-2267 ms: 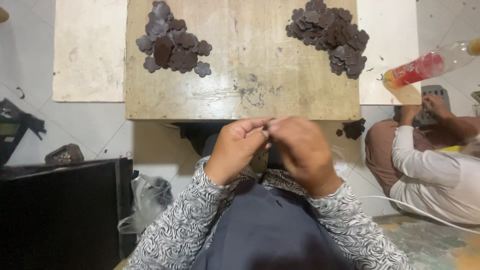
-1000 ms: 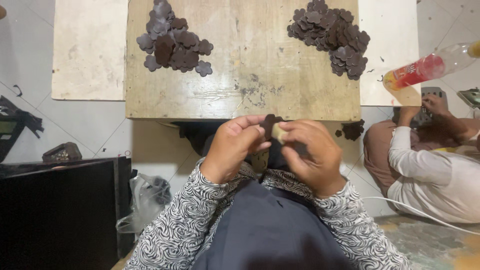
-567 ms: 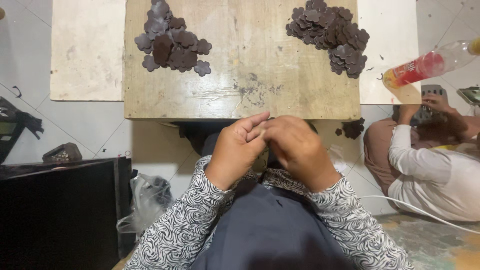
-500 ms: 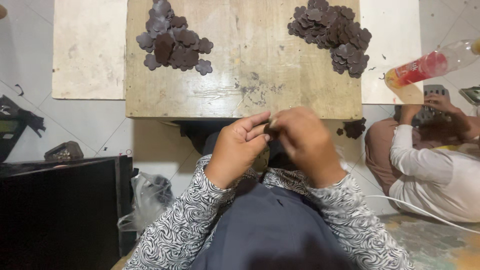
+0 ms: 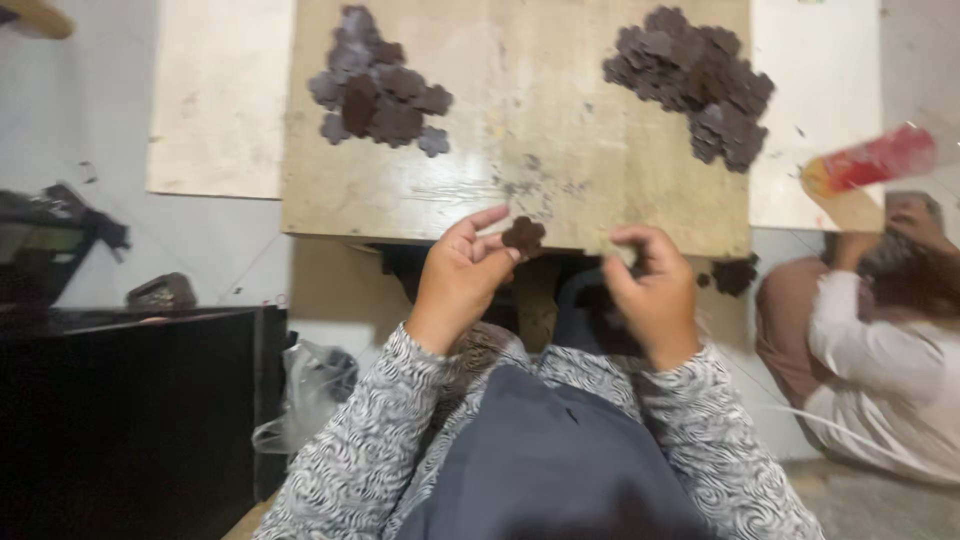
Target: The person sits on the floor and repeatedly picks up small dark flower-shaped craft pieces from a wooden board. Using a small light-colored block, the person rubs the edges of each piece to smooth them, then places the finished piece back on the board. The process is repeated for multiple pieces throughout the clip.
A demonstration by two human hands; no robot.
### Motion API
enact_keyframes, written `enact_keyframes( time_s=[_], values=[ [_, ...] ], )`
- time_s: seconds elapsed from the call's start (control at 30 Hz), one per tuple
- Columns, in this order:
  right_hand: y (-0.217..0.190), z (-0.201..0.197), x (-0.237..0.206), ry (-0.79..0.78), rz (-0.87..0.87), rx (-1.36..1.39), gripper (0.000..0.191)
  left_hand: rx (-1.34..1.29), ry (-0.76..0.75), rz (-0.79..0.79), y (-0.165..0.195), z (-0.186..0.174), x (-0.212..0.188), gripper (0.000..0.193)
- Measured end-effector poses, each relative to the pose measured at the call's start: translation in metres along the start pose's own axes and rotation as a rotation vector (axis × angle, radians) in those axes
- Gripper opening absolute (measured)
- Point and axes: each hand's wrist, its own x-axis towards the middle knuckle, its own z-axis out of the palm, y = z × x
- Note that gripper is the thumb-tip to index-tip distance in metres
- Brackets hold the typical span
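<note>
Head view looks down on a worn wooden tabletop (image 5: 560,190) with pale boards lying flat on the floor to its left and right. At the far right a clear bottle (image 5: 868,165) with a red label band lies tilted over the right board — its print is blurred.

Left hand (image 5: 462,280) is loosely curled, thumb and fingertips pinching a small dark brown flower-shaped piece (image 5: 523,235) just off the near edge of the tabletop. Right hand (image 5: 655,290) is curled nearly closed, fingers bent toward the palm, apart from the piece; whether it holds anything cannot be told.

Two heaps of the same dark pieces lie on the tabletop: a smaller left heap (image 5: 375,90) at the far left and a larger right heap (image 5: 695,75) at the far right. One more dark scrap (image 5: 737,275) sits under the near right corner.

A crumpled plastic bag (image 5: 305,395) lies on the floor beside a black cabinet (image 5: 130,420) at the near left. Another person (image 5: 870,330) in a white sleeve crouches at the right.
</note>
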Motion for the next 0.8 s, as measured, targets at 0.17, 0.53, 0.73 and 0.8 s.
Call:
enact_keyframes(
  time_s=[0.17,0.53,0.73,0.8],
  values=[
    [0.064,0.008,-0.011,-0.008,0.087,0.226,0.024,0.078,0.274,0.132,-0.002,-0.060,0.070,0.063],
    [0.105,0.005,-0.006,0.015,0.352,0.869,0.029,0.938,0.372,0.557,-0.026,0.003,0.147,0.048],
    [0.108,-0.002,-0.005,0.091,0.376,1.094,0.027,0.802,0.106,0.576,-0.057,0.119,0.203,0.031],
    [0.112,-0.005,-0.006,0.128,0.391,1.178,0.027,0.833,0.106,0.568,-0.061,0.152,0.222,0.032]
  ],
)
